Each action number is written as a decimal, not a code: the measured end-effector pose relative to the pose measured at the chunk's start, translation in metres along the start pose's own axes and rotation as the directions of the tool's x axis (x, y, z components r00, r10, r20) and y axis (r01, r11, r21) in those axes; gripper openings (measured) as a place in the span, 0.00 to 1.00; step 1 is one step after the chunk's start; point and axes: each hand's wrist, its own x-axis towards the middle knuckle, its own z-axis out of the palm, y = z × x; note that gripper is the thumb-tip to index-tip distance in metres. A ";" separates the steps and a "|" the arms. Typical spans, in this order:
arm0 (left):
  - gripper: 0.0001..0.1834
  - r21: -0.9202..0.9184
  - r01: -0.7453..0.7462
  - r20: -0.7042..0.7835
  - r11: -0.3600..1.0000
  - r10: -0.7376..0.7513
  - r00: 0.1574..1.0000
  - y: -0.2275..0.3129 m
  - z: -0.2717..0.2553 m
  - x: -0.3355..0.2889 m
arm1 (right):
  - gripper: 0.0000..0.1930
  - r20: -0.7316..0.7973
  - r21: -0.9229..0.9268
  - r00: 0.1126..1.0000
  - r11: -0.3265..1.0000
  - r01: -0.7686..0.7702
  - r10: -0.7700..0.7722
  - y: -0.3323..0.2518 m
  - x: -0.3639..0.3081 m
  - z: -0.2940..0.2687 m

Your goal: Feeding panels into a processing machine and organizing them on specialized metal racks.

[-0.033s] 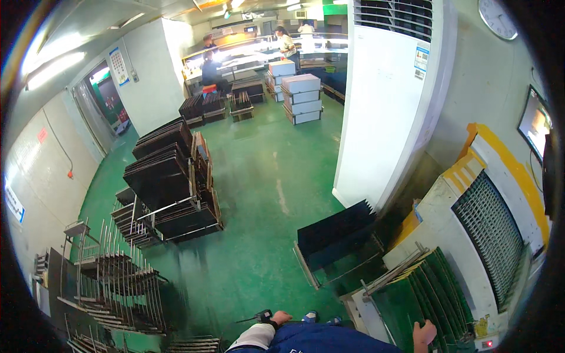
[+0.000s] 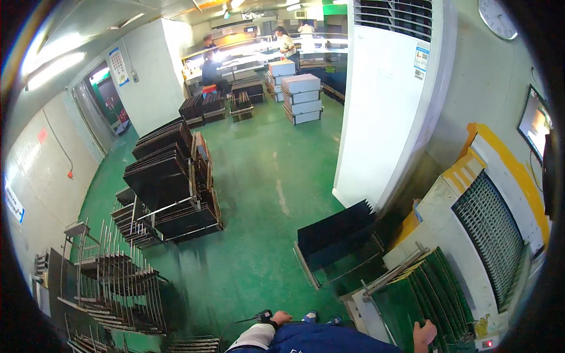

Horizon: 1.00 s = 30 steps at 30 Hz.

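My left hand [image 2: 281, 317] is low in front of my dark blue jacket [image 2: 329, 340], with a black band [image 2: 264, 316] at its wrist. Its fingers are too small and folded from sight to make out. At lower right, my right hand [image 2: 424, 333] is curled at the upright green panels [image 2: 438, 294], thumb and forefinger bent toward each other. What it grips, if anything, does not show. The panels stand close together in a rack with a metal bar [image 2: 394, 270] along its left side.
A rack of dark panels [image 2: 335, 235] stands ahead, beside a tall white air conditioner [image 2: 382, 112]. Stacked racks of dark panels [image 2: 159, 176] and metal racks with upright rods [image 2: 120, 282] line the left. White boxes [image 2: 303, 97] and several people are farther off. A light-coloured machine [image 2: 465, 235] stands right.
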 end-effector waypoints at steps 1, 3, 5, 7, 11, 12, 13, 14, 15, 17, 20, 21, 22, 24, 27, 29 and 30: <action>0.20 0.037 -0.019 -0.002 0.999 0.019 1.000 0.002 -0.002 0.000 | 0.19 -0.013 -0.026 1.000 1.000 -0.017 0.017 -0.001 0.000 0.001; 0.20 0.034 -0.025 0.013 0.999 0.025 1.000 0.001 -0.003 -0.003 | 0.18 -0.021 -0.053 0.999 0.998 -0.029 0.028 -0.001 -0.001 0.002; 0.20 0.031 -0.033 0.029 0.999 0.033 0.999 0.002 -0.004 -0.005 | 0.18 -0.051 -0.086 0.999 0.996 -0.012 0.008 0.000 -0.001 0.004; 0.20 0.093 -0.080 0.022 0.992 0.078 0.997 0.006 -0.006 -0.008 | 0.18 -0.013 -0.063 1.000 0.998 -0.028 0.027 0.000 -0.001 0.002; 0.21 0.006 -0.022 0.043 1.000 0.022 0.999 -0.004 0.003 0.001 | 0.18 0.018 -0.037 1.000 0.999 -0.018 0.019 0.007 0.000 0.008; 0.21 -0.020 -0.054 0.047 0.998 0.055 0.997 -0.002 0.005 0.001 | 0.18 0.017 -0.038 1.000 0.999 -0.025 0.025 0.011 0.000 0.012; 0.21 -0.046 -0.086 0.050 0.995 0.089 0.995 0.000 0.007 0.002 | 0.18 -0.044 -0.054 0.999 0.999 -0.009 0.007 0.015 -0.001 0.017; 0.21 -0.041 -0.085 0.051 0.995 0.087 0.995 -0.005 0.008 0.011 | 0.18 -0.102 -0.067 0.995 0.998 0.009 -0.016 0.018 -0.001 0.021; 0.21 0.208 -0.265 0.088 0.942 0.252 0.964 -0.020 0.012 0.023 | 0.18 -0.093 -0.062 0.995 0.998 0.027 -0.032 0.015 0.005 0.023; 0.21 0.433 -0.439 0.192 0.787 0.396 0.898 -0.019 0.019 0.021 | 0.17 0.024 -0.085 0.999 0.996 0.027 -0.025 0.021 0.010 0.024; 0.19 0.161 -0.154 0.062 0.975 0.146 0.987 0.019 0.010 0.001 | 0.17 0.004 -0.083 1.000 0.996 0.012 -0.012 0.030 0.007 0.029; 0.19 0.127 -0.135 0.061 0.983 0.128 0.990 0.020 0.011 0.000 | 0.17 0.005 -0.081 1.000 0.997 0.015 -0.015 0.031 0.008 0.030; 0.20 0.094 -0.116 0.060 0.989 0.111 0.992 0.020 0.012 -0.001 | 0.18 0.030 -0.085 0.999 0.996 0.030 -0.028 0.032 0.010 0.030; 0.19 0.101 -0.117 0.080 0.988 0.109 0.991 0.029 0.013 -0.004 | 0.19 0.051 -0.092 0.998 0.995 0.037 -0.032 0.039 0.009 0.034; 0.18 0.082 -0.114 0.080 0.990 0.108 0.991 0.027 0.022 0.002 | 0.19 0.024 -0.061 0.996 0.995 0.083 -0.082 0.050 0.012 0.046; 0.18 0.060 -0.120 0.071 0.991 0.115 0.991 0.027 0.029 0.005 | 0.19 0.065 -0.027 0.990 0.991 0.130 -0.128 0.060 0.016 0.052; 0.18 0.088 -0.128 0.062 0.988 0.123 0.990 0.035 0.030 0.001 | 0.19 0.063 -0.031 0.991 0.992 0.122 -0.120 0.062 0.016 0.052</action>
